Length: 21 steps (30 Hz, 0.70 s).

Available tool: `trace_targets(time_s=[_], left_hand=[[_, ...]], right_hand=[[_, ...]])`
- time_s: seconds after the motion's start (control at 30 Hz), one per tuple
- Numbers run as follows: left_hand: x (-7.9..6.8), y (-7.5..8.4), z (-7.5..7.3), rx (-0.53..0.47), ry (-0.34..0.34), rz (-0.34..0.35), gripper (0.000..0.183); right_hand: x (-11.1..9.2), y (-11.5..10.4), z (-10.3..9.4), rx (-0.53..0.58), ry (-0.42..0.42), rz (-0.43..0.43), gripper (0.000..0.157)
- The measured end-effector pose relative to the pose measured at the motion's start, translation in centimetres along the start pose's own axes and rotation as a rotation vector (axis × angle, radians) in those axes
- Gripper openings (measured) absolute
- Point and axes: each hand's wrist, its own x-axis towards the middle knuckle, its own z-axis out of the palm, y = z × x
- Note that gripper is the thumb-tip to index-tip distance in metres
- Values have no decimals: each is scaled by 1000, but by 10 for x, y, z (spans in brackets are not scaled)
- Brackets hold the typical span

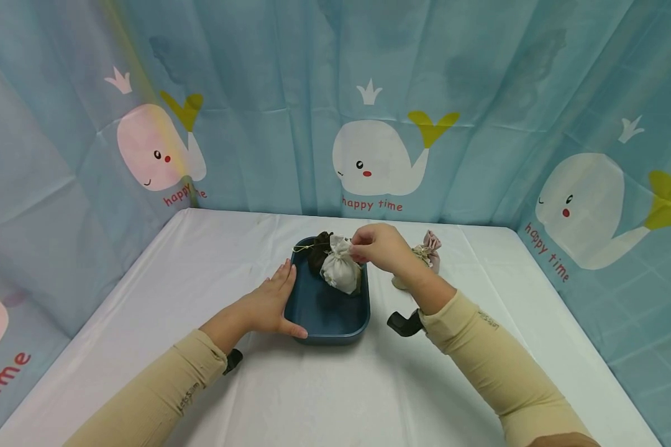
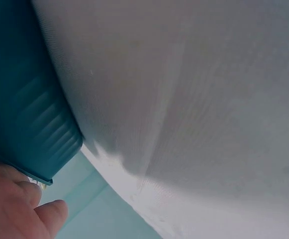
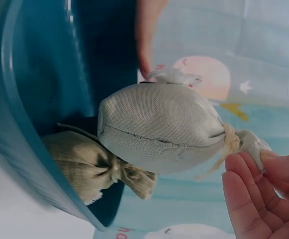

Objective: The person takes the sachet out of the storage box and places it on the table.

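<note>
My right hand [image 1: 381, 249] pinches the gathered neck of an off-white drawstring pouch [image 1: 341, 274], tied with twine. In the right wrist view, this pouch [image 3: 159, 127] hangs over the blue tray, its neck between thumb and fingers. Behind it in the tray is a dark brown pouch [image 1: 317, 256]; an olive pouch [image 3: 84, 164] lies against the tray wall, mostly hidden in the head view. Against the left side of the blue tray [image 1: 327, 339] rests my left hand [image 1: 268, 304], fingers straight along the rim and thumb at the near corner.
Right of the tray, partly behind my right wrist, stand a pink pouch [image 1: 433, 249] and a beige pouch [image 1: 398, 283]. White cloth [image 1: 291, 397] covers the table. A blue whale-print curtain [image 1: 268, 155] closes off the back and sides.
</note>
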Motion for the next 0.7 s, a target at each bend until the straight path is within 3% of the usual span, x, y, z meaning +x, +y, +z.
trace_targets(time_s=[0.7], left_hand=[[3,2,-3,89,-56,-49,137]], right_hand=[[-20,0,-39,103,81,18,12]])
